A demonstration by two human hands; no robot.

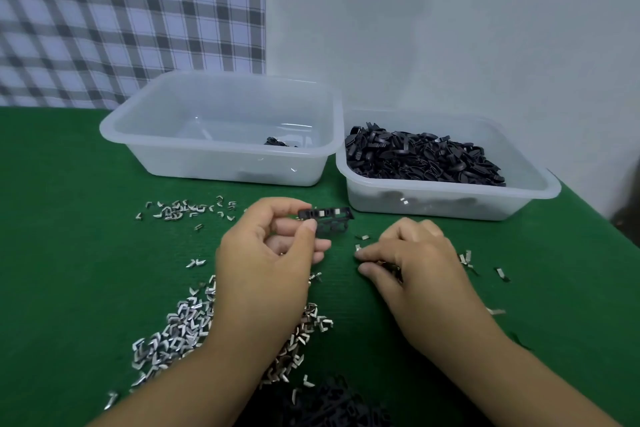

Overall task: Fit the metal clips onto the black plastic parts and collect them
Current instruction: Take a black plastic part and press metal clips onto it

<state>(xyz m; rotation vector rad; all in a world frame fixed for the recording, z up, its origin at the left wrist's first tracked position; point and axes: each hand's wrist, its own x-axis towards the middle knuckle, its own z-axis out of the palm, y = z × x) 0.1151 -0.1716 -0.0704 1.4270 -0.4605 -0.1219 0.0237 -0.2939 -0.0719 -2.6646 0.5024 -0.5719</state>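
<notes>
My left hand (273, 253) pinches a black plastic part (329, 218) between thumb and forefinger and holds it above the green table; a metal clip shows on its top edge. My right hand (412, 263) lies palm down on the table with its fingers curled over a few metal clips, its fingertips at a loose clip (357, 248). A big heap of metal clips (176, 329) lies under and left of my left forearm. Another loose clip (363, 237) lies just beyond my right fingertips.
A clear tub (145, 135) at the back left holds a few black parts. A second clear tub (519, 198) at the back right is heaped with black parts (422, 159). More clips (180, 211) are scattered mid-left. Black parts (329, 402) lie at the near edge.
</notes>
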